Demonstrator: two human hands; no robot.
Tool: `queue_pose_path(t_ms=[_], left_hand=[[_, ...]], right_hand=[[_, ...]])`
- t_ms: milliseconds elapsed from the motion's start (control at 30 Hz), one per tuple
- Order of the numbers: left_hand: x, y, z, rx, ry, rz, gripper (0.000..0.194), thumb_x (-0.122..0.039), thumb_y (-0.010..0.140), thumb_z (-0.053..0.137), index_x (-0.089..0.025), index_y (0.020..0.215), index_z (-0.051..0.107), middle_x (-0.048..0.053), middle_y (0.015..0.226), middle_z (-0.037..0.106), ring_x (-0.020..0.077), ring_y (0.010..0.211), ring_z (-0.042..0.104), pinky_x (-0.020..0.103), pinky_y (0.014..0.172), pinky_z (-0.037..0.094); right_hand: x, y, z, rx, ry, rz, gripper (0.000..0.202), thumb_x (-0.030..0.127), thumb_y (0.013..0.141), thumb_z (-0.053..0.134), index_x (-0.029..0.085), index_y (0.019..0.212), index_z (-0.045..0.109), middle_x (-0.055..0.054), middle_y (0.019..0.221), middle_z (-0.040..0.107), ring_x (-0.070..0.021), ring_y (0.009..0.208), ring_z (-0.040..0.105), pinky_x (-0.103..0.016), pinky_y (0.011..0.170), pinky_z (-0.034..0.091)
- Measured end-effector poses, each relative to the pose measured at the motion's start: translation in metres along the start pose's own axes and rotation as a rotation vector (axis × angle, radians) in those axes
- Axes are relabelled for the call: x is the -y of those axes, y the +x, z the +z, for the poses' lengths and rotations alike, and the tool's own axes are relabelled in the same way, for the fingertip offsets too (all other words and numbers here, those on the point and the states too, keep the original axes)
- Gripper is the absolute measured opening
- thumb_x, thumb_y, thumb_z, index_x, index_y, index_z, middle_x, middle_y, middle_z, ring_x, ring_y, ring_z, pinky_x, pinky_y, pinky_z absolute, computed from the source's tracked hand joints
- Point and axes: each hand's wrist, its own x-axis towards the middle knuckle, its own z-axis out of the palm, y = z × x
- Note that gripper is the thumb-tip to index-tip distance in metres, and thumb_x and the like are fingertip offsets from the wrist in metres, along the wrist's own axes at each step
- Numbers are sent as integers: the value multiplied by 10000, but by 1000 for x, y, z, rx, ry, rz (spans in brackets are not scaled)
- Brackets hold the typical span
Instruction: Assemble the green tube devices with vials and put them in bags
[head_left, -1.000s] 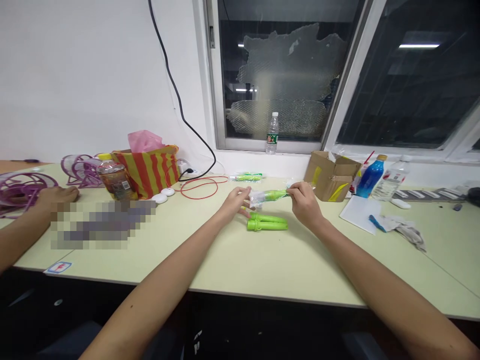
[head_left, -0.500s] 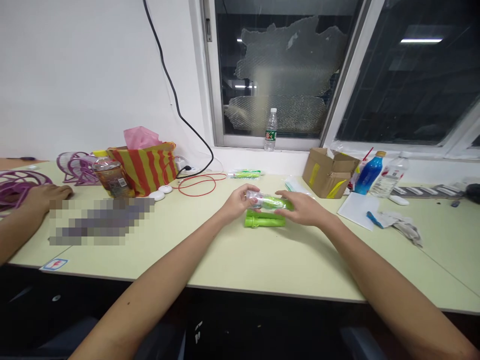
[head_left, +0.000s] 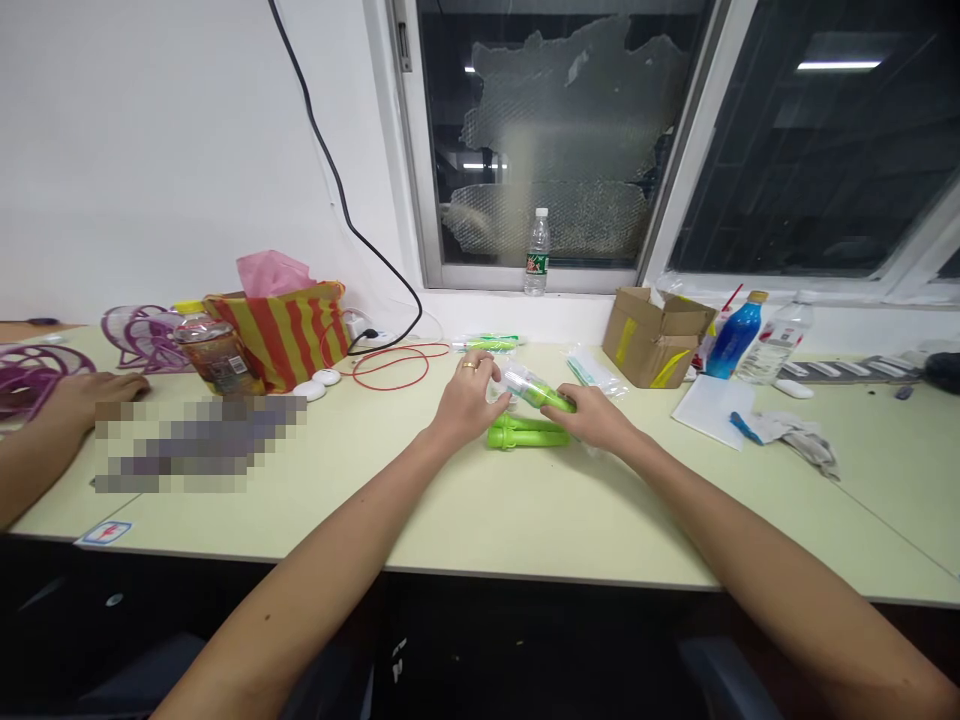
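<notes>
Over the table, a bright green tube-like item in a transparent plastic bag (head_left: 534, 388) is tilted, its left end higher than its right. My right hand (head_left: 594, 414) is closed round the bag's lower right end. At the upper left end, my left hand (head_left: 469, 398), with a ring on one finger, has its fingers bent at the plastic; its exact grip is partly hidden. Just below both hands, green tube-shaped pieces (head_left: 525, 438) with a flared left end lie side by side on the table (head_left: 465, 520).
Behind my hands lie more bagged green items (head_left: 487, 343) and a thin plastic packet (head_left: 596, 372). A cardboard box (head_left: 654, 340), bottles (head_left: 735, 335) and a glove (head_left: 795, 440) are to the right. Another person's hand (head_left: 94, 400) rests at far left, by purple frames (head_left: 45, 375).
The bagged green item has gone from nearly level to tilted, left end up. My left hand has turned and shifted slightly up and left; my right hand has closed further over its end.
</notes>
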Motion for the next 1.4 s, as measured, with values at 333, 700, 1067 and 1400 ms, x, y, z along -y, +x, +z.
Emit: queue_pose_path(t_ms=[333,700,1067,1400], left_hand=[[0,-1,5,-33,103,88,192,-257,788,663,-183,909,533,122,1148,518,268,1106,518,409,925,466],[2,0,-1,-15,-35,124,31,-211,842,609,-195,846,635,92,1136,556,228,1095,533,396,918,476],[12,9,2,-132,-552,-339,118,-295,835,584,-185,793,572,43,916,663,169,890,627,313,794,506],[23,8,2,-164,-446,-302,128,-136,798,498,-211,864,578,25,871,604,163,836,589,298,704,483]], right_hand=[[15,-9,6,-25,42,76,402,577,845,505,208,690,471,-15,648,524,-158,607,458,-272,554,260],[15,-11,5,-17,-34,89,373,558,858,504,209,728,483,-26,687,572,-156,615,485,-267,546,264],[7,-6,3,-15,-74,134,392,577,834,531,211,697,499,-33,688,586,-175,647,521,-272,545,247],[3,-5,4,-30,-64,81,382,569,837,530,212,701,511,-22,660,568,-170,639,504,-274,554,251]])
